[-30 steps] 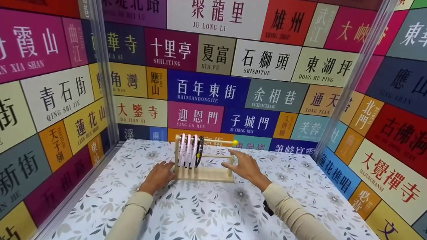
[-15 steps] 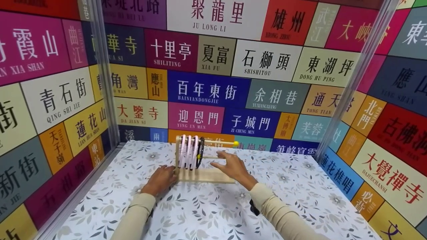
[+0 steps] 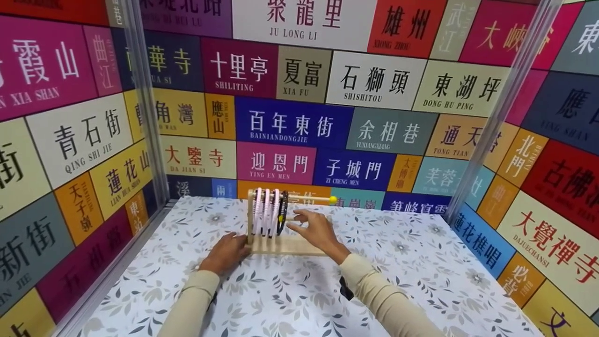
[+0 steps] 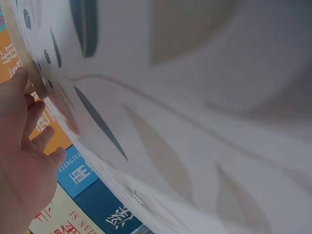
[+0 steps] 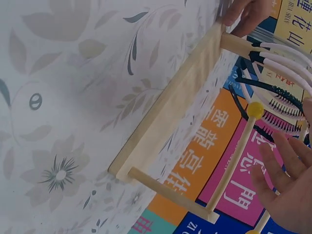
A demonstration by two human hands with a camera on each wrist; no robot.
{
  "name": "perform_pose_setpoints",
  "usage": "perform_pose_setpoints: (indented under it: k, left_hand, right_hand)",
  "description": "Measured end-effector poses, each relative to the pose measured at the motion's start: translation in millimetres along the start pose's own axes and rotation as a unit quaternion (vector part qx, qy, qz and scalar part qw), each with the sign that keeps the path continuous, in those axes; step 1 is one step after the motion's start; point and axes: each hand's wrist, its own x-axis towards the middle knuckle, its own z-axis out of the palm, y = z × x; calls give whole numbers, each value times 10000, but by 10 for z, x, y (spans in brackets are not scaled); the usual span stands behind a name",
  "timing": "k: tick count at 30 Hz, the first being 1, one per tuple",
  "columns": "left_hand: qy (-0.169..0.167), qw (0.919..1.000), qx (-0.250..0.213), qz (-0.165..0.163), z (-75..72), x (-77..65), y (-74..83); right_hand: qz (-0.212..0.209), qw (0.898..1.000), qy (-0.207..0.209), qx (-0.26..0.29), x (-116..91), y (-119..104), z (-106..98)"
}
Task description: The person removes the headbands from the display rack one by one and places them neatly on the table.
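Black and slim, a toothed headband [image 3: 284, 201] hangs as the rightmost of a row near the left end of a pale wooden stand [image 3: 281, 247]. From where I'm standing, everything seems to turn on one thing: the headband lies just left of the right hand's fingertips, while the stand's long axis runs crosswise in front of the person. The right hand [image 3: 319, 232] is clearly the nearer; its fingers are loosely bent and parted, and they grasp nothing that I can make out. Whether a fingertip brushes the black loop I cannot tell.

The headband itself is a narrow curve with comb-like teeth, hanging ends down. Several pale pink headbands [image 3: 266, 213] with dark tips hang close beside it, to its left. A yellow ball [image 3: 281, 218] caps the lower rod right by the black loop, and another yellow ball [image 3: 332, 199] tips the upper rod, farther right.

At the stand's left end, the left hand [image 3: 224, 255] grips the wood between thumb and fingers. Beneath is a white worktop [image 3: 262, 299] printed with grey leaves; beyond rise walls of colourful lettered panels [image 3: 292, 124].
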Motion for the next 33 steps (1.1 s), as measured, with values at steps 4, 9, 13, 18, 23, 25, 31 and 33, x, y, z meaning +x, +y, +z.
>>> perform_pose_setpoints:
  k: [4,9,13,18,23,25,31,33]
  left_hand:
    - [-233,9997,80,-64,9,44,-12]
    - [-412,9989,133,-202,43,97,-37]
    - [-372,9991,116,-170,63,100,-39]
    - [-276,9995,142,31,69,102,-44]
    - [-352,9993,76,-73,42,125,-51]
    - [-376,9992,68,-111,29,137,-53]
    - [-382,9991,85,-186,-11,182,-62]
    - [-397,9988,72,-259,-24,199,-68]
  right_hand:
    - [-26,9999,39,143,22,-19,37]
    - [-52,9995,64,299,45,-28,93]
    - [71,9992,9,382,40,-19,138]
    - [209,9989,-48,416,39,-13,189]
    - [81,9995,67,290,50,-26,227]
    - [62,9996,113,233,57,-30,238]
    - [-46,9998,157,136,102,-37,244]
    - [-50,9998,152,93,121,-40,237]
